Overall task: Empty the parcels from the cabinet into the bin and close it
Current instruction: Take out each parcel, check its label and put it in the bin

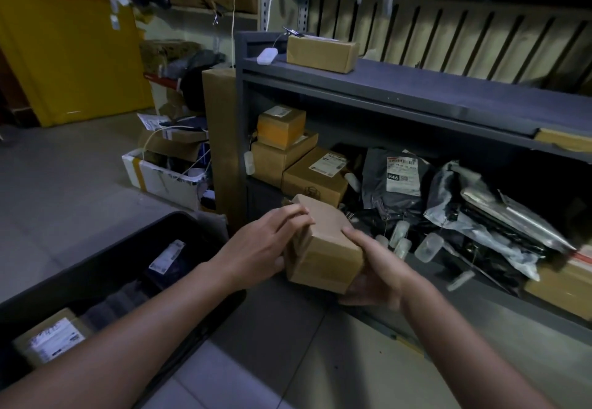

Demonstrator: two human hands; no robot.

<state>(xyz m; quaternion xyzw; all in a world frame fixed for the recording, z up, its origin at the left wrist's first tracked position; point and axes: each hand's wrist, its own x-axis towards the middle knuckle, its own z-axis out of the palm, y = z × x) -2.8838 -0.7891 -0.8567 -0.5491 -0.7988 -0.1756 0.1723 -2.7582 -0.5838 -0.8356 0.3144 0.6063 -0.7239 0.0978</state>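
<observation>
A plain brown cardboard box (323, 248) hangs in the air in front of the grey cabinet (416, 94). My left hand (262, 248) grips its left side, fingers curled over the top edge. My right hand (374, 267) holds it from below and from the right. The cabinet's lower shelf holds stacked cardboard boxes (288, 149) on the left and grey plastic mailer bags (397, 181) on the right. The black bin (105, 258) stands open at the lower left, with a labelled box (51, 338) and dark parcels inside.
A tall cardboard carton (221, 139) leans against the cabinet's left side. One more box (320, 53) sits on top of the cabinet. A white crate of clutter (163, 171) stands on the tiled floor to the left. Small plastic tags (426, 246) dangle at the shelf's front.
</observation>
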